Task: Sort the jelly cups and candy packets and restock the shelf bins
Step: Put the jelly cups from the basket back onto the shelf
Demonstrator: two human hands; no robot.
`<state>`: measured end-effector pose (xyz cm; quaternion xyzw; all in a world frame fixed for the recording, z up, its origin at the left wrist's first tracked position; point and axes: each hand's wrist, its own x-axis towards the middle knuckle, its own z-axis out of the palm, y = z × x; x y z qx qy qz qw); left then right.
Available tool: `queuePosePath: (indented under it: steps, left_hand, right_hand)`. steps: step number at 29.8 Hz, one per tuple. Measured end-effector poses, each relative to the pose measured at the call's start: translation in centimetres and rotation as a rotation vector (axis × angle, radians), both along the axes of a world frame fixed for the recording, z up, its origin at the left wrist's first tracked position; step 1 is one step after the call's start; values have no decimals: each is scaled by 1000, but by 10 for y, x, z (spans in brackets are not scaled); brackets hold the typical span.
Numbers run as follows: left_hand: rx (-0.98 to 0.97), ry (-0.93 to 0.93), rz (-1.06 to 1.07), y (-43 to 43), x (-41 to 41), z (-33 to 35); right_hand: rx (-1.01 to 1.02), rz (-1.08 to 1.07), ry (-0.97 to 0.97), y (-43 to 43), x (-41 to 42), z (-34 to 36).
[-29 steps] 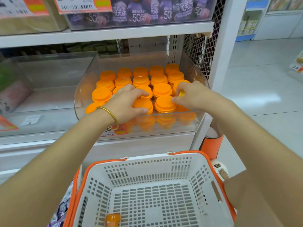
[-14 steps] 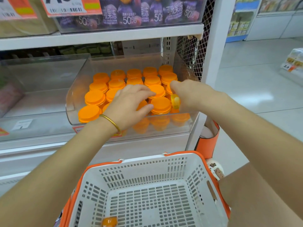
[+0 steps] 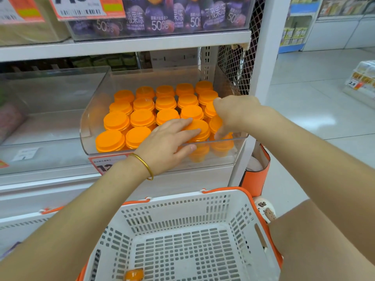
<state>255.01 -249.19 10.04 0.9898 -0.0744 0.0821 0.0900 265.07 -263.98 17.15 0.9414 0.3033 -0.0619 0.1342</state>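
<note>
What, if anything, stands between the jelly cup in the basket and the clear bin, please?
Nothing visible: the jelly cup lies in the open basket; the bin is open-topped, though the left hand and right hand occupy its front-right.

head-worn view, angled down, close to shelf bin [image 3: 91, 126]

Jelly cups [image 3: 142, 118] pack the clear bin [image 3: 87, 126] lid to lid. Its open top leaves reaching room beneath the upper shelf [image 3: 121, 45]. A mesh panel [image 3: 231, 63] walls off the right.

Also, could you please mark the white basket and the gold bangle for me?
white basket [image 3: 172, 199]: head view, on its far rim.
gold bangle [image 3: 145, 164]: head view, on the band across the wrist.
</note>
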Motion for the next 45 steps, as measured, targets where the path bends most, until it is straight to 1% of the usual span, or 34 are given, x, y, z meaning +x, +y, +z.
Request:
queuePosePath:
  steps: [2, 6, 10, 12, 15, 17, 18, 20, 21, 22, 23, 24, 25, 27, 29, 31, 33, 35, 37, 40, 42, 45]
  left_hand:
    - [1, 14, 11, -1, -1, 1]
    - [24, 19, 8, -2, 1, 0]
    - [47, -12, 12, -3, 0, -3]
    - [61, -20, 5, -2, 1, -4]
    - [101, -1, -7, -1, 2, -4]
    - [123, -10, -31, 1, 1, -4]
    - [118, -49, -49, 2, -1, -4]
    - [83, -180, -92, 4, -9, -5]
    - [43, -257, -112, 4, -16, -7]
    - [-7, -335, -128, 4, -26, -10]
    - [-53, -403, -142, 2, -38, -15]
    - [-92, -444, -156, 0, -52, -24]
    - [-118, -441, -168, 0, -66, -36]
    - [-130, -306, -144, 5, -93, -75]
    - [-132, -87, -70, 15, -115, -122]
    - [-141, 178, 30, 25, -135, -165]
    - [-139, 511, 140, 37, -153, -201]
    - [-99, 800, 243, 50, -168, -237]
    - [-45, 949, 333, 63, -182, -270]
    - [21, 1042, 455, 67, -195, -304]
    - [41, 1107, 469, 58, -199, -318]
    - [4, 1183, 526, 44, -196, -335]
  right_hand:
    - [0, 25, -13, -5, 1, 0]
    - [47, 78, -137, -10, 1, -7]
    - [8, 57, -51, -13, 3, -5]
    - [-11, 57, -57, -12, 4, -9]
    - [70, 65, -81, -12, 9, -17]
    - [193, 83, -76, -19, 12, -18]
    - [289, 82, -67, -25, 12, -18]
    - [531, 80, -36, -37, -2, -17]
    - [665, 85, 10, -41, -15, -17]
    - [797, 90, 104, -45, -31, -19]
    - [909, 92, 238, -45, -48, -24]
    - [974, 79, 386, -43, -63, -34]
    - [973, 58, 527, -37, -76, -51]
    - [813, -2, 779, -23, -93, -101]
    - [575, -100, 976, -9, -108, -167]
    - [345, -203, 1111, -6, -127, -236]
    - [170, -278, 1205, -12, -150, -288]
    - [15, -255, 1236, -21, -170, -323]
    - [-93, -202, 1184, -24, -185, -343]
    - [-166, -163, 1123, -21, -195, -371]
    - [-253, -98, 1086, -19, -203, -394]
    - [-349, -32, 1029, -18, -209, -424]
